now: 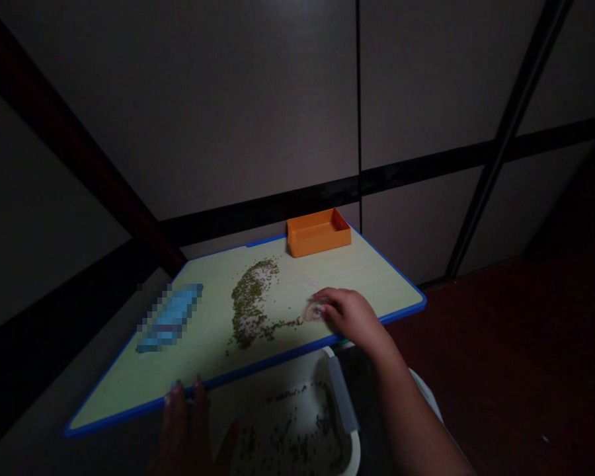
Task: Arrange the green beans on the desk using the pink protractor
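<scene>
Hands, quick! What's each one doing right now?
Left hand: open, fingers spread by the table's blue edge.
Right hand: fingers curled on the table; can't tell if it's holding something.

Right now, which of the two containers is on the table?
The orange box, at the back; the white bin sits lower, in front of the table.

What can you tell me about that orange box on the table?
The orange box is a shallow, open-topped rectangular tray, plain orange all over, and it looks like plastic. It sits upright near the far edge of the pale, blue-rimmed table, toward its right corner, with the panelled wall behind it. One long side faces the camera. The part of its inside that shows looks bare; the near wall hides the rest. Neither hand touches it, and the small scattered grains lie apart from it.
</scene>
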Tool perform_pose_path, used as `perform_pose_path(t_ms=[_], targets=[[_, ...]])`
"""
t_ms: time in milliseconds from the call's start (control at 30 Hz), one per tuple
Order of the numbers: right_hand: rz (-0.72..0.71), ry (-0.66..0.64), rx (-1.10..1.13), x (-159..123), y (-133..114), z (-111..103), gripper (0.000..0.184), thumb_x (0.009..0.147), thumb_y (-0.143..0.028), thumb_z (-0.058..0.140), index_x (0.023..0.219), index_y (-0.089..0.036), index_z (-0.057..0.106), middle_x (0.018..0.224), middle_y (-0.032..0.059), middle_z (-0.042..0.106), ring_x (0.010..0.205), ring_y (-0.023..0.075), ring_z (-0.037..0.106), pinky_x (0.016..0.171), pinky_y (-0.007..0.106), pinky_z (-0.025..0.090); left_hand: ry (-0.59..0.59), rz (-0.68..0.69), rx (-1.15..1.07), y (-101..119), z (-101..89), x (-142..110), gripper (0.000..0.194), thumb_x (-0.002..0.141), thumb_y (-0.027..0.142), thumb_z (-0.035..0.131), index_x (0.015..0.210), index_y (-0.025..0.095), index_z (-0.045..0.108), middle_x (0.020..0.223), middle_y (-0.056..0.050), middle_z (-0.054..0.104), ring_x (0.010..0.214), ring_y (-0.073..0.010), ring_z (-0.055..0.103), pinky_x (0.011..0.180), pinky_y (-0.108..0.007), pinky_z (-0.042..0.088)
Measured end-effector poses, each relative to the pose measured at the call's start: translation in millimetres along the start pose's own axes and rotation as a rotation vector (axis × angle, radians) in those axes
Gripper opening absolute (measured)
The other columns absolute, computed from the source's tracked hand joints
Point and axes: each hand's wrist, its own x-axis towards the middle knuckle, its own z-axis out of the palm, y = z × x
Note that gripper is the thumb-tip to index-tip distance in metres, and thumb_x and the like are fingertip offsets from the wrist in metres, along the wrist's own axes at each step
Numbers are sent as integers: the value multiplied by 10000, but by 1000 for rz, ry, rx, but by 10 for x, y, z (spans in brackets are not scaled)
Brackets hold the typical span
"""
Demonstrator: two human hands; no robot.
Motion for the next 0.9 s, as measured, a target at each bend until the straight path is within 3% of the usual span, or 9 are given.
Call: perform_pose_path(t_ms=[367, 900], targets=[[-18, 53, -232, 77, -77, 83, 324, 855, -212, 543, 1139, -263, 690, 921, 76, 726, 838, 202, 615, 764, 288, 412, 46, 49, 28, 61, -23, 9, 793, 837, 528, 349, 1470, 96, 145, 1596, -214, 12, 1470, -392, 70, 1124, -592, 269], [-83, 25, -72, 58, -33, 102, 296, 872, -192, 536, 1116, -249, 694, 1010, 44, 733, 885, 190, 603, 820, 295, 411, 13, -22, -22, 92, -40, 23, 805, 822, 581, 308, 1444, 78, 220, 1580, -230, 95, 1465, -388, 109, 1120, -596, 269]])
